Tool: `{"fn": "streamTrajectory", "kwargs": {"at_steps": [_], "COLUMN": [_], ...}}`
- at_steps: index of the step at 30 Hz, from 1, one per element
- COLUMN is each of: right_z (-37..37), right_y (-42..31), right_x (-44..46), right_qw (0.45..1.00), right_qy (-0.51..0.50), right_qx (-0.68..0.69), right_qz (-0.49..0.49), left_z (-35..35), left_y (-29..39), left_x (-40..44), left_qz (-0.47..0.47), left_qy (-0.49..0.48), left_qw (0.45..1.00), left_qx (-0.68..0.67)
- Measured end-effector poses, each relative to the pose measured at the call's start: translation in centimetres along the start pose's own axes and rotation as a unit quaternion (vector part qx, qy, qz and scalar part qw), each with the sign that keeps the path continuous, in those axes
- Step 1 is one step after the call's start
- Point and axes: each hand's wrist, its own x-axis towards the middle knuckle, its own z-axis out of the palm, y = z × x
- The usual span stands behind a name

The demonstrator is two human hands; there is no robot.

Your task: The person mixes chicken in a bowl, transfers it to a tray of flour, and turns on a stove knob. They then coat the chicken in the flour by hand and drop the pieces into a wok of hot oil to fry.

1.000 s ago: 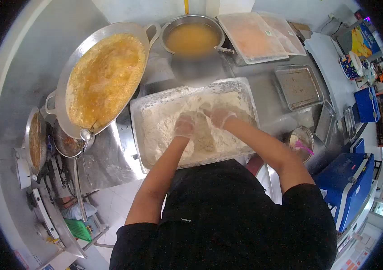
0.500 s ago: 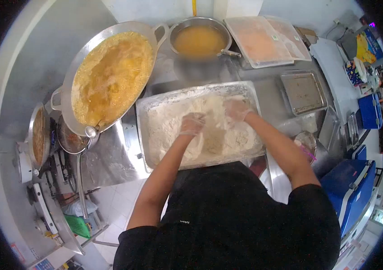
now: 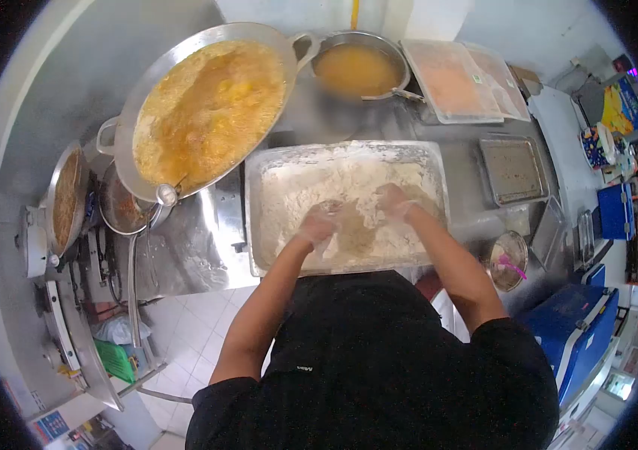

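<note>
Clearly, a left hand (image 3: 321,220) and a right hand (image 3: 395,201), both in clear plastic gloves, are low inside a shallow, rectangular metal tray (image 3: 255,196) of off-white powder (image 3: 289,184).

Well left of the fingers stands a wide, two-handled silver wok (image 3: 131,117) of frothy golden liquid; the left fingers look curled inward near the tray's middle, though blur hides whether they meet or grip powder; powder lies around and between both hands, with a darker patch (image 3: 358,229) in the gap; the right fingers point away from the body, their spacing too smeared to tell; right of them, beyond the tray, sit a clear rectangular dish (image 3: 490,177) and, nearer the body, a round metal bowl (image 3: 527,262) with a bright pink utensil (image 3: 513,264).
</note>
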Motion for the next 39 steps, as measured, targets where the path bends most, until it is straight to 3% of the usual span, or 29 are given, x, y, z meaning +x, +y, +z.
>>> {"fn": "streamTrajectory", "kwargs": {"at_steps": [2, 4, 8, 9, 10, 11, 12, 13, 16, 19, 20, 22, 25, 27, 30, 32, 33, 34, 35, 37, 38, 39], "right_z": [-4.5, -8.7, -14.2, -15.7, -15.5, -15.3, -15.2, -14.5, -9.7, -6.3, -5.6, -4.5, -6.6, -9.5, -15.7, -18.7, -19.5, -19.9, -19.6, -17.2, -14.9, -13.5], "right_y": [-5.4, -12.3, -21.5, -27.2, -29.7, -32.1, -34.4, -36.5, -40.1, -45.2, -45.1, -44.8, -47.4, -48.7, -48.9, -45.7, -43.3, -40.4, -34.9, -28.0, -20.1, -18.8], "right_x": [-1.6, -4.1, 1.2, 0.2, 1.4, 2.6, 4.0, 5.8, 14.2, 15.4, 17.4, 22.9, 23.9, 21.8, 14.5, 10.9, 6.9, 3.8, 3.3, -0.9, 0.2, -2.5], "right_qw": [0.992, 0.99, 0.958, 0.947, 0.963, 0.97, 0.969, 0.959, 0.88, 0.914, 0.9, 0.866, 0.932, 0.943, 0.924, 0.912, 0.921, 0.93, 0.933, 0.964, 0.875, 0.917], "right_qy": [-0.069, 0.029, -0.165, -0.198, -0.143, -0.086, -0.025, -0.041, -0.018, -0.018, -0.004, 0.023, 0.165, 0.167, 0.129, 0.116, 0.101, 0.088, 0.169, 0.209, 0.315, 0.052], "right_qx": [-0.106, -0.074, 0.165, 0.183, 0.111, 0.04, -0.029, -0.074, -0.274, -0.355, -0.362, -0.373, -0.198, 0.049, 0.15, 0.216, 0.218, 0.22, 0.11, -0.07, -0.264, -0.394], "right_qz": [-0.03, -0.117, -0.165, -0.173, -0.199, -0.223, -0.245, -0.269, -0.387, -0.194, -0.241, -0.333, -0.254, -0.283, -0.326, -0.328, -0.306, -0.283, -0.297, -0.151, -0.255, -0.009], "left_z": [-2.5, -4.4, -6.8, -6.8, -6.4, -6.1, -5.8, -5.9, -6.3, -4.6, -5.1, -5.3, -5.6, -4.8, -5.2, -6.1, -4.8, -5.2, -5.6, -5.6, -4.9, -4.2], "left_y": [-2.5, -4.0, -6.8, -8.3, -9.9, -12.0, -14.1, -15.1, -10.6, -17.3, -14.7, -13.9, -12.7, -15.2, -12.7, -7.0, -12.8, -12.2, -11.6, -7.2, -6.5, -5.8], "left_x": [-1.7, -4.3, -7.7, -7.5, -7.1, -6.9, -6.7, -6.6, -8.3, -5.5, -6.8, -6.9, -7.6, -6.6, -8.0, -10.5, -8.3, -8.0, -7.8, -7.4, -6.1, -4.9], "left_qz": [0.037, 0.061, 0.101, 0.115, 0.168, 0.194, 0.208, 0.211, 0.328, 0.261, 0.231, 0.242, 0.218, 0.21, 0.212, 0.085, 0.132, 0.154, 0.169, 0.141, 0.116, 0.09], "left_qy": [0.052, 0.113, 0.214, 0.228, 0.254, 0.242, 0.221, 0.19, 0.28, 0.233, 0.232, 0.234, 0.231, 0.223, 0.232, 0.201, 0.271, 0.232, 0.191, 0.151, 0.108, 0.068], "left_qw": [0.997, 0.989, 0.964, 0.959, 0.947, 0.903, 0.823, 0.711, 0.804, 0.827, 0.87, 0.868, 0.885, 0.873, 0.869, 0.933, 0.776, 0.837, 0.889, 0.928, 0.921, 0.909], "left_qx": [0.037, 0.079, 0.123, 0.121, 0.105, 0.298, 0.48, 0.644, 0.409, 0.441, 0.368, 0.364, 0.341, 0.379, 0.381, 0.287, 0.554, 0.471, 0.381, 0.311, 0.356, 0.402]}}
